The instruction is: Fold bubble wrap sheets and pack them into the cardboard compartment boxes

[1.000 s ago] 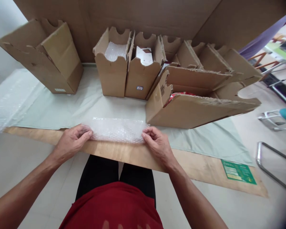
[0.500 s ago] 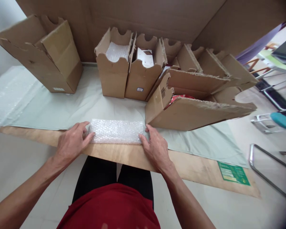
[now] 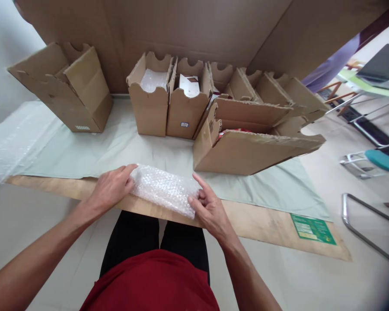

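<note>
A clear bubble wrap piece (image 3: pixel 164 188), flat and oblong, lies slanted at the front edge of the table, its right end nearer to me. My left hand (image 3: pixel 115 185) pinches its left end between thumb and fingers. At the right end, my right hand (image 3: pixel 209 207) grips the corner with the thumb on top; the index finger stretches out past it and the other fingers are curled. Whether anything is inside the wrap cannot be made out.
Behind stand several open cardboard bins, one holding bubble wrap (image 3: pixel 153 80), another a white box (image 3: pixel 189 85). A long cardboard bin (image 3: pixel 253 151) lies at right. A tall carton (image 3: pixel 81 90) and a bubble wrap sheet (image 3: pixel 16 138) are at left. A teal stool (image 3: pixel 384 160) stands beyond.
The bubble wrap piece has turned from straight along the edge to slanted, its right end drawn toward me. My left hand has closed more tightly on its end. The view has shifted slightly.
</note>
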Tool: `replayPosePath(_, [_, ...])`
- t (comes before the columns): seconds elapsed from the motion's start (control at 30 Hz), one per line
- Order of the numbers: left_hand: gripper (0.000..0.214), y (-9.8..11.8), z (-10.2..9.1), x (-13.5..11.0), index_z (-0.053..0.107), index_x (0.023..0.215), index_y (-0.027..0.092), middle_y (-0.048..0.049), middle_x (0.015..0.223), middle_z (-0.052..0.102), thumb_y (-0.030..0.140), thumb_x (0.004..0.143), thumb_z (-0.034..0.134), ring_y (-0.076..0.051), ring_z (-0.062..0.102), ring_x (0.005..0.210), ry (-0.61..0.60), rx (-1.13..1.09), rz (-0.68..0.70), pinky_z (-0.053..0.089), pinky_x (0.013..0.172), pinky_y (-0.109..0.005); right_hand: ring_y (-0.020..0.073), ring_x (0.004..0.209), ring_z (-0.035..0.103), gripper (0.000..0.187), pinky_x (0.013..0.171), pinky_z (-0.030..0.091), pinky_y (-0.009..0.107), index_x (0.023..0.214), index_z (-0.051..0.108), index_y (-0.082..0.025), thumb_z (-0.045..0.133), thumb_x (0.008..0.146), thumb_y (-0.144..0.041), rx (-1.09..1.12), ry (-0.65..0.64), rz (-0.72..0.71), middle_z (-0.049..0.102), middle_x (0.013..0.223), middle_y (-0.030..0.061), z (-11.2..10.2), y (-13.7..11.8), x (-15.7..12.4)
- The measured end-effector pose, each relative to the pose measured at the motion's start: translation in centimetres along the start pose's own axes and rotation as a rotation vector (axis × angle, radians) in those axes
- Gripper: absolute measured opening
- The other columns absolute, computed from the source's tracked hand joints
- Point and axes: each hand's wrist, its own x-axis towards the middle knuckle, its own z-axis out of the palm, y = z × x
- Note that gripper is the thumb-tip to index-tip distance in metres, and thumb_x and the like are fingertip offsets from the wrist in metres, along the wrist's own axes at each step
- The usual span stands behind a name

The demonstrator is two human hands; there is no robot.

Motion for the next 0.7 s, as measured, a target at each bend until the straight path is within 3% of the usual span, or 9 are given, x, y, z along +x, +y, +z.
replayPosePath(0.1, [0.046, 1.0, -0.6, 4.0, 0.067, 0.129, 0.023, -0.0104, 0.107, 0.078, 0.017, 0.089, 0.046, -0.03, 0.073, 0.09, 0.063, 0.069, 0.139, 0.051, 0.074, -0.037, 0.0114, 0.056, 0.045, 0.061, 0.051, 0.041, 0.024, 0.152, 0.048, -0.027, 0.06, 0.094, -0.04, 0.204, 0.004, 0.07, 0.046, 0.072, -0.0057, 1.2, -0.3, -2.3])
replayPosePath(0.17, [0.041, 1.7, -1.0, 6.7, 0.068, 0.125, 0.023, -0.0111, 0.108, 0.077, 0.015, 0.089, 0.05, -0.031, 0.072, 0.1, 0.115, 0.08, 0.219, 0.053, 0.083, -0.04, 0.0113, 0.055, 0.049, 0.071, 0.048, 0.043, 0.023, 0.158, 0.039, -0.026, 0.062, 0.093, -0.043, 0.303, 0.043, 0.141, 0.05, 0.072, -0.0056, 2.6, -0.2, -3.1])
replayPosePath(0.23, [0.036, 2.3, -1.3, 7.7, 0.069, 0.121, 0.02, -0.013, 0.107, 0.075, 0.015, 0.089, 0.054, -0.033, 0.069, 0.106, 0.16, 0.072, 0.282, 0.054, 0.09, -0.044, 0.0115, 0.054, 0.054, 0.085, 0.046, 0.046, 0.023, 0.163, 0.026, -0.025, 0.065, 0.09, -0.044, 0.354, 0.112, 0.199, 0.052, 0.075, -0.0053, 3.8, 0.1, -3.5])
replayPosePath(0.3, [0.034, 3.1, -1.1, 6.3, 0.069, 0.119, 0.017, -0.0147, 0.109, 0.073, 0.014, 0.089, 0.053, -0.033, 0.068, 0.108, 0.201, 0.01, 0.38, 0.054, 0.094, -0.048, 0.0114, 0.054, 0.057, 0.093, 0.045, 0.048, 0.022, 0.165, 0.019, -0.027, 0.068, 0.088, -0.045, 0.376, 0.165, 0.219, 0.052, 0.08, -0.0052, 4.5, 0.4, -3.5])
replayPosePath(0.37, [0.037, 3.9, -0.5, 2.9, 0.067, 0.121, 0.018, -0.0148, 0.118, 0.071, 0.01, 0.089, 0.051, -0.031, 0.066, 0.114, 0.231, -0.121, 0.534, 0.053, 0.099, -0.05, 0.0116, 0.056, 0.059, 0.094, 0.045, 0.049, 0.022, 0.165, 0.018, -0.028, 0.069, 0.088, -0.043, 0.389, 0.16, 0.211, 0.052, 0.08, -0.0055, 4.7, 0.5, -3.5])
replayPosePath(0.43, [0.044, 4.8, 0.5, -1.3, 0.064, 0.127, 0.019, -0.0142, 0.135, 0.066, 0.01, 0.085, 0.056, -0.032, 0.057, 0.131, 0.178, -0.256, 0.677, 0.049, 0.11, -0.051, 0.0117, 0.056, 0.06, 0.092, 0.046, 0.049, 0.021, 0.165, 0.019, -0.028, 0.068, 0.089, -0.041, 0.403, 0.106, 0.203, 0.053, 0.078, -0.0059, 4.7, 0.4, -3.4])
replayPosePath(0.5, [0.05, 5.6, 1.7, -4.6, 0.06, 0.133, 0.017, -0.0154, 0.138, 0.065, 0.013, 0.084, 0.061, -0.033, 0.055, 0.134, 0.155, -0.318, 0.67, 0.047, 0.113, -0.052, 0.0111, 0.057, 0.059, 0.088, 0.05, 0.051, 0.022, 0.164, 0.02, -0.026, 0.067, 0.091, -0.039, 0.426, 0.053, 0.192, 0.056, 0.077, -0.0053, 4.7, 0.2, -3.3])
replayPosePath(0.57, [0.046, 6.2, 2.9, -6.3, 0.061, 0.131, 0.016, -0.016, 0.131, 0.069, 0.014, 0.085, 0.064, -0.032, 0.061, 0.126, 0.211, -0.353, 0.618, 0.051, 0.109, -0.051, 0.0108, 0.059, 0.058, 0.085, 0.057, 0.053, 0.025, 0.164, 0.021, -0.025, 0.065, 0.092, -0.036, 0.447, 0.019, 0.151, 0.06, 0.08, -0.004, 4.7, -0.1, -3.4])
replayPosePath(0.7, [0.025, 6.6, 4.1, -5.8, 0.068, 0.112, 0.018, -0.0091, 0.106, 0.078, 0.007, 0.092, 0.059, -0.023, 0.072, 0.102, 0.35, -0.505, 0.478, 0.057, 0.094, -0.04, 0.0132, 0.072, 0.06, 0.083, 0.07, 0.055, 0.03, 0.162, 0.023, -0.029, 0.066, 0.092, -0.03, 0.32, 0.07, -0.055, 0.063, 0.092, -0.0006, 3.4, -0.1, -3.5])
